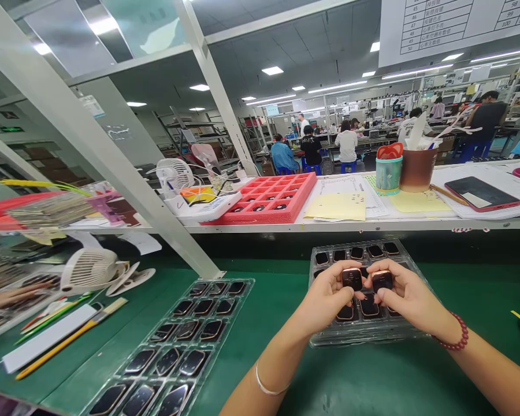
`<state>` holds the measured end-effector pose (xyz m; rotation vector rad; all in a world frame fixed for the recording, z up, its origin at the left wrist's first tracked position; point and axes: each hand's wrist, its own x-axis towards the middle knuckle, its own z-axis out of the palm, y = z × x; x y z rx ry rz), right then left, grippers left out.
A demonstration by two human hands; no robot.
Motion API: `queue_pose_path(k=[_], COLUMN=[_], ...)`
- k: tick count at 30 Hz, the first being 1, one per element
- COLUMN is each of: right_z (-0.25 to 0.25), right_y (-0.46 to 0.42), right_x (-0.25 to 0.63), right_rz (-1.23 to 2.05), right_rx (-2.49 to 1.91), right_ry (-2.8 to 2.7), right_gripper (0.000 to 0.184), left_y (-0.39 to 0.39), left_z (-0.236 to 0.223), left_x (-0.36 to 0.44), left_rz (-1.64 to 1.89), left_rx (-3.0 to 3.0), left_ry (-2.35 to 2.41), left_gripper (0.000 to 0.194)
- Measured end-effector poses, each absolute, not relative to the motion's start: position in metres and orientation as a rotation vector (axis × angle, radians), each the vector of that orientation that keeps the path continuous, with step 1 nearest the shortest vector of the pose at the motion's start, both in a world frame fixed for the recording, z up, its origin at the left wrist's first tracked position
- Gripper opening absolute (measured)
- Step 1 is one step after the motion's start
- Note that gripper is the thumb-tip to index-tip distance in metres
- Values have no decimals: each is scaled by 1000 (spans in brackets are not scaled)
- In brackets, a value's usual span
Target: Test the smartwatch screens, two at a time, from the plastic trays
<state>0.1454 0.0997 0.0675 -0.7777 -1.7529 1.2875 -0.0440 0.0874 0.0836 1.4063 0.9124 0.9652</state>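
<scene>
Forearms (494, 370) angle in from the bottom of our view, and we hold both hands close together above a clear plastic tray (318, 338) of dark-faced watch cases. Our left hand (327, 297), a thin silver bangle (266, 382) on its wrist, pinches one rose-gold watch case (352, 279) between thumb and fingers. Our right hand (409, 297), below a red beaded bracelet (453, 332), grips a second rose-gold watch case (382, 281) the same way, the two cases just apart. The tray sits on the green mat (281, 370) of our counter. To our left lie another clear tray (242, 287) of cases, a white desk fan (89, 268) and a yellow pencil (56, 349). Farther on, a shelf (342, 228) carries a red foam tray (271, 199), yellow paper (335, 207) and a phone (481, 193). Beyond it, a co-worker (346, 144) sits at another bench.
</scene>
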Motion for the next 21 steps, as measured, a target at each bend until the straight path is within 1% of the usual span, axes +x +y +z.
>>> queue_pose_path(k=[6,10,13,18,21], right_z=[67,67,65,65,69], right_y=[99,100,102,101,97], right_x=[146,148,149,148,147], right_rz=[1279,1349,1383,1374,1374], right_rx=[-786,-774,-766,-788,-776], right_ry=[-1754,-1744,-1730,-1728,-1758], right_gripper=[23,24,21,21,27], left_y=[89,88,88,89,89], left_z=[81,82,83,80,80], left_x=[-45,-46,-46,-46,-46], left_rz=[968,968,977,992,1014], left_rx=[1428,1439,1446,1471,1476], left_ry=[917,934,958,983,1005], left_gripper=[36,40,40,28,26])
